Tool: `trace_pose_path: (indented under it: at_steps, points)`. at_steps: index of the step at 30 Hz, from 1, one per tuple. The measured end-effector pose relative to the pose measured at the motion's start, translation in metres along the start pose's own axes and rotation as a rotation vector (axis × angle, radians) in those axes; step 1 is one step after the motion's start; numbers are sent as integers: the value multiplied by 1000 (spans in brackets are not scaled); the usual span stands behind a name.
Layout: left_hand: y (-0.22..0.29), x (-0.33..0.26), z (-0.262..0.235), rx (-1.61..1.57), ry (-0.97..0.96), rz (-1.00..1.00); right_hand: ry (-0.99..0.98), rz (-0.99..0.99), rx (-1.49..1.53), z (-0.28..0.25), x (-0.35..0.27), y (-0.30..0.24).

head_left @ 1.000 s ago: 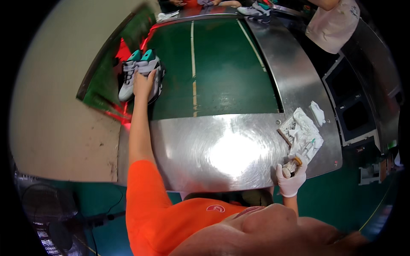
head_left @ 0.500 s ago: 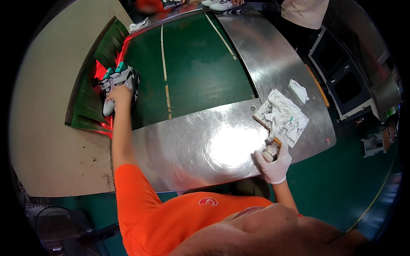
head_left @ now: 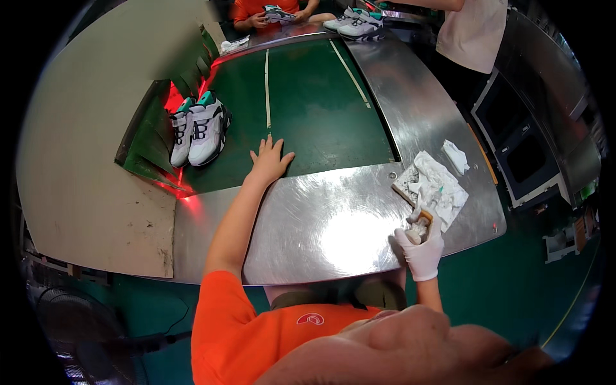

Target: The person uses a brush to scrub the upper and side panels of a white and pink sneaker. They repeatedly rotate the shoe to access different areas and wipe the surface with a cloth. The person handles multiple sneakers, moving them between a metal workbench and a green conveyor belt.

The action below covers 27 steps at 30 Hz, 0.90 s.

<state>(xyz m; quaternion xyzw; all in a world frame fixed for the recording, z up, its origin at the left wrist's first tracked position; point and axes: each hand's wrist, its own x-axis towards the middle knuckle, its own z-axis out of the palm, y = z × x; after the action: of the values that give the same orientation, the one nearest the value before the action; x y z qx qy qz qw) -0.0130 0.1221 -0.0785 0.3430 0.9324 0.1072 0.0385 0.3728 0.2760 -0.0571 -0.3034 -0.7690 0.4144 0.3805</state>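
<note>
My left hand (head_left: pixel 269 163) is bare and open, its fingers spread over the near part of the green conveyor belt (head_left: pixel 314 109). To its left, a pair of white-and-black sneakers (head_left: pixel 208 131) with teal linings stands by the green flaps (head_left: pixel 142 138), apart from my hand. My right hand (head_left: pixel 423 250), in a white glove, is closed around a small tan-edged object (head_left: pixel 419 230) with a whitish wad; its exact kind is unclear. Just beyond it, crumpled white cloths (head_left: pixel 443 186) lie on the metal tabletop (head_left: pixel 308 224).
Red light glows behind the flaps, beside a large beige panel (head_left: pixel 90 173). Across the belt, a person in orange (head_left: pixel 247 11) holds a sneaker (head_left: pixel 280 14). More sneakers (head_left: pixel 362 27) stand at the far right, near a person in a light top (head_left: pixel 471 35). A fan (head_left: pixel 83 327) stands lower left.
My left hand has let go of the sneakers and moved right over the belt. The sneakers stay by the flaps. My right hand keeps its grip. The view has shifted, showing more of the far co-worker.
</note>
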Motion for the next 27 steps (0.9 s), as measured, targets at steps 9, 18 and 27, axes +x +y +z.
trace_pose_path:
  at_steps: [9, 18, 27]
  points:
    - [4, 6, 3, -13, 7, -7, -91, 165, 123, -6, 7, 3]
    - [-5, 9, 4, -56, 7, -19, -176, 113, 94, -16, -6, -8]
    - [2, 8, -3, -26, -49, -34, 117, -384, -474, -20, 51, -3]
